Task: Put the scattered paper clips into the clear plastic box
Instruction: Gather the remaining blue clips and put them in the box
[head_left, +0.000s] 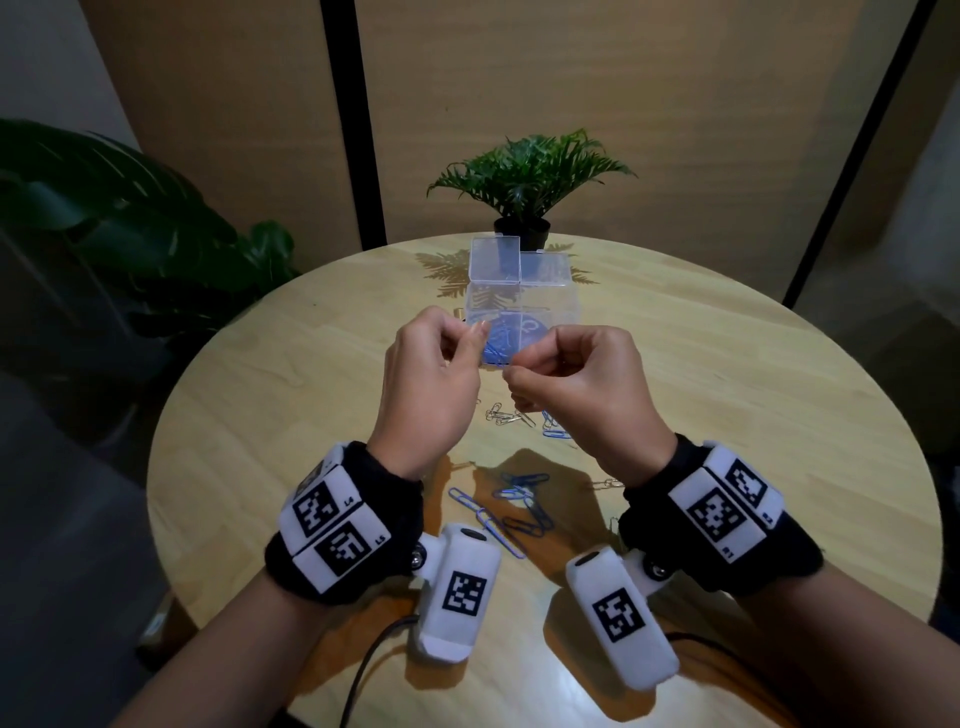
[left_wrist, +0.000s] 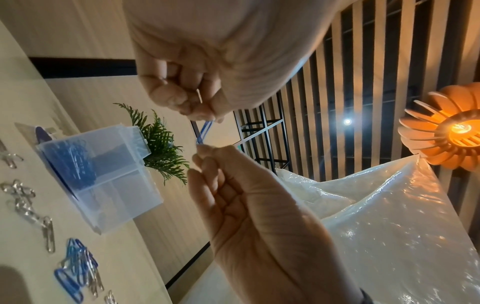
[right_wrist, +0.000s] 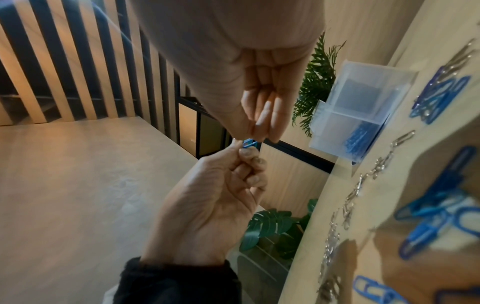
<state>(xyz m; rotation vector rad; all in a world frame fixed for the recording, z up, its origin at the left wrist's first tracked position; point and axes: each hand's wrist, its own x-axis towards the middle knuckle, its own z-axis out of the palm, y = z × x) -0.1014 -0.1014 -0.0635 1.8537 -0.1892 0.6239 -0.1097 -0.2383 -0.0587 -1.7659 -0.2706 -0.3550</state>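
Head view: the left hand (head_left: 431, 374) and the right hand (head_left: 576, 384) are raised above the desk (head_left: 727, 415), on the near side of the clear plastic box (head_left: 519, 306). Each grip is clenched in a pinch on one end of a blue paper clip (head_left: 497, 358) stretched between the two hands. The box stands open with its lid (head_left: 496, 260) tilted up at the far side, and a batch of blue clips already lies inside it. On the desk near of the box, a small group of silver clips (head_left: 506, 417) and a few blue ones lie below the hands; a larger tangle of blue clips (head_left: 511, 506) lies nearer still, between the wrists. A potted plant (head_left: 524, 182) stands behind the box.

Left wrist view: the fingertips (left_wrist: 200, 153) of the left hand pinch the lower end of the blue clip, and the right hand above pinches the upper end. The box shows two compartments; the blue clips fill one, and the other appears to hold none.

Right wrist view: the same two-handed pinch is confirmed. A chain of silver clips runs along the desk near of the box, with blue clips on both sides of it.

Progress, as a judgement: partly done. One batch is stored; one clip is in hand, probably being separated or straightened; many silver and blue clips are still to be collected
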